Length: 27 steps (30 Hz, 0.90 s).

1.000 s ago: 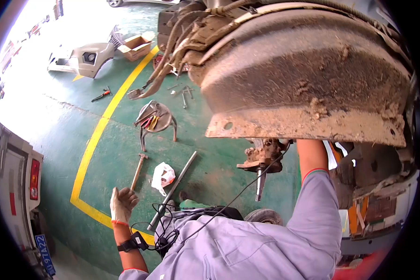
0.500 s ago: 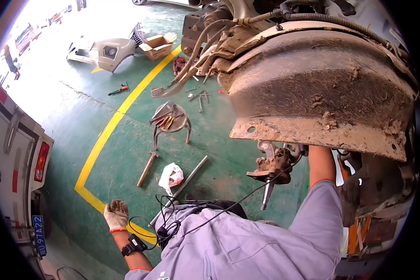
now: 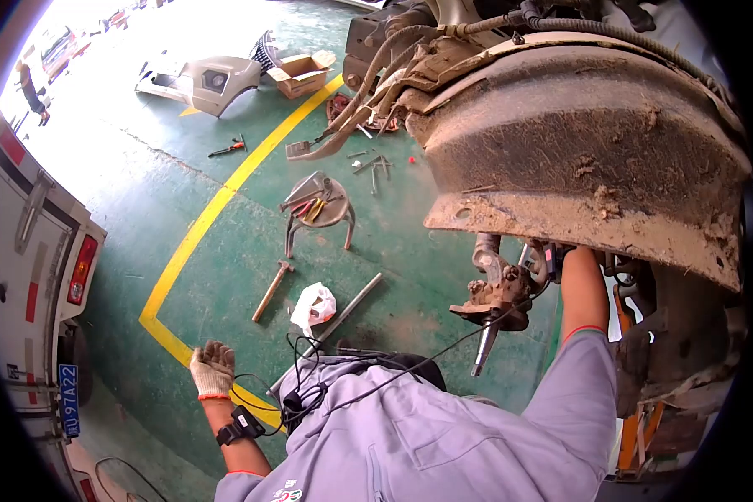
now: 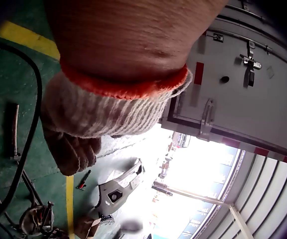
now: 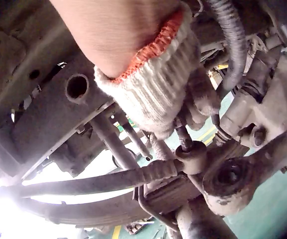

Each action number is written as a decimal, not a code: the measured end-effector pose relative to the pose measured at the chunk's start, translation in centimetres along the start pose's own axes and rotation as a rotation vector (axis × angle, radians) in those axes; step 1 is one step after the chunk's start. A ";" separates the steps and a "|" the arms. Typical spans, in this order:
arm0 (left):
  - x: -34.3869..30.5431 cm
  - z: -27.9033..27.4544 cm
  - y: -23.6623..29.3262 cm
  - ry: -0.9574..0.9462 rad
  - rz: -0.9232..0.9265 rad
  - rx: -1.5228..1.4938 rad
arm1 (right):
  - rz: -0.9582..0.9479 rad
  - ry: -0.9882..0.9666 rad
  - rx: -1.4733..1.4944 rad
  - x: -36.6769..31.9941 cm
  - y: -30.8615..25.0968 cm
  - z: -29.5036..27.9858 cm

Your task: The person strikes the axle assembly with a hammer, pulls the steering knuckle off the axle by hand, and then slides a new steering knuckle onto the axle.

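Observation:
In the right wrist view my gloved right hand (image 5: 156,94) has its fingers curled round the upper end of a stud (image 5: 184,138), which stands in the round eye of a rod joint (image 5: 192,157). Beside it is a socket with a dark round opening (image 5: 230,172). From the head view that hand is hidden under the muddy wheel arch liner (image 3: 577,151); the knuckle with its spindle (image 3: 498,297) hangs to the left of the forearm. My gloved left hand (image 3: 213,369) is held out over the floor, fingers loosely bent, holding nothing; the left wrist view shows the same glove (image 4: 103,112).
A round stool with tools (image 3: 326,205), a hammer (image 3: 269,293), a white plastic bag (image 3: 314,306) and a long metal bar (image 3: 351,308) are on the green floor. A black cable (image 3: 418,370) crosses my front. A white vehicle (image 3: 33,276) stands at left.
The head view has shifted, so the stool, hammer and wheel arch liner appear farther right. My left hand has lowered slightly and still holds nothing. The right forearm remains under the liner.

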<state>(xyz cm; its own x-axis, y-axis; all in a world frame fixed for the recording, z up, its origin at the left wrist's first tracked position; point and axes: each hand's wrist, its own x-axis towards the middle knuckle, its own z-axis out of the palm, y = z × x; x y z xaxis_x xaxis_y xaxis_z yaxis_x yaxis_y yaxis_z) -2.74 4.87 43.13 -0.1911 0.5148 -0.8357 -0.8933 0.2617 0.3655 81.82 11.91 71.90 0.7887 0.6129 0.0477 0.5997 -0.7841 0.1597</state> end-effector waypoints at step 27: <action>-2.5 0.1 -0.2 -0.048 0.008 0.016 | -0.071 0.009 0.004 1.0 -3.6 0.9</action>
<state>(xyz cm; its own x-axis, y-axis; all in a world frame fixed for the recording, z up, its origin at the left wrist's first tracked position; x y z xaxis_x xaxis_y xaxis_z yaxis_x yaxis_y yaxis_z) -2.04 3.62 45.17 -0.1782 0.5552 -0.8124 -0.8852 0.2702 0.3788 80.59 15.23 70.53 0.7430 0.6678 0.0452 0.6545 -0.7390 0.1594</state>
